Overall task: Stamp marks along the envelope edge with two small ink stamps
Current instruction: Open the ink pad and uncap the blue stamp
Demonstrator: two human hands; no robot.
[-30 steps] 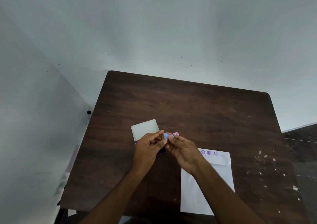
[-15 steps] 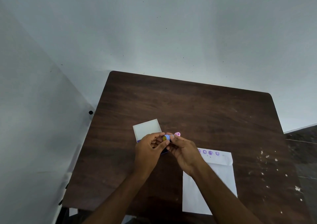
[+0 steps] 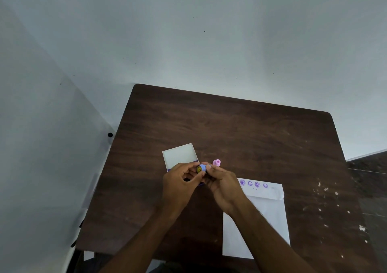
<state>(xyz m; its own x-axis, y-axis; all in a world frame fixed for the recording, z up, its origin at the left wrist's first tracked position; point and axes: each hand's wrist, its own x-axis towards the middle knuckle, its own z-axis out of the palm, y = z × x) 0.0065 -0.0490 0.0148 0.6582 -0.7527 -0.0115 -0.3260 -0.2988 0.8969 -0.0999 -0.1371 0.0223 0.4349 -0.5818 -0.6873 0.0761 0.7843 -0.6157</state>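
Note:
A small blue stamp (image 3: 202, 167) with a yellow face is pinched between my left hand (image 3: 180, 186) and my right hand (image 3: 223, 186), held just above the table. A pink stamp (image 3: 216, 162) stands on the table right behind my right fingers. The white envelope (image 3: 270, 216) lies at the front right, partly under my right forearm. Several purple stamp marks (image 3: 253, 183) run along its far edge.
A white open box (image 3: 180, 154) with a purple rim sits on the dark wooden table (image 3: 240, 130), behind my left hand. White paint flecks (image 3: 335, 210) dot the table's right side. Grey walls close in at the back and left.
Both hands stay together on the blue stamp; its yellow face now shows between my fingers. The view has shifted slightly.

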